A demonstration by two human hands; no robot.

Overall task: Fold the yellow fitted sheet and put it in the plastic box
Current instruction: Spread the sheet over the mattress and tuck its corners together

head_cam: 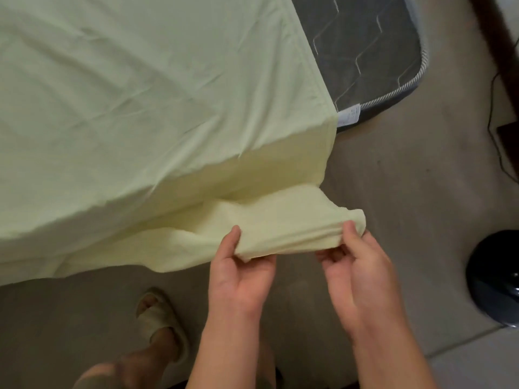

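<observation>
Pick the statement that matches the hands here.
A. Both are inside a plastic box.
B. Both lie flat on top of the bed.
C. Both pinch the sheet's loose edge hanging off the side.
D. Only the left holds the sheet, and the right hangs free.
C: the left hand and the right hand each pinch the bunched loose edge of the yellow fitted sheet.

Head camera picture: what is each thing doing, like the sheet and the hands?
yellow fitted sheet: unfolded, draped over the bed, one corner lifted.
left hand: pinches the sheet's edge.
right hand: pinches the bunched corner.
grey mattress: bare past the sheet.
slipper: worn on a foot.
</observation>
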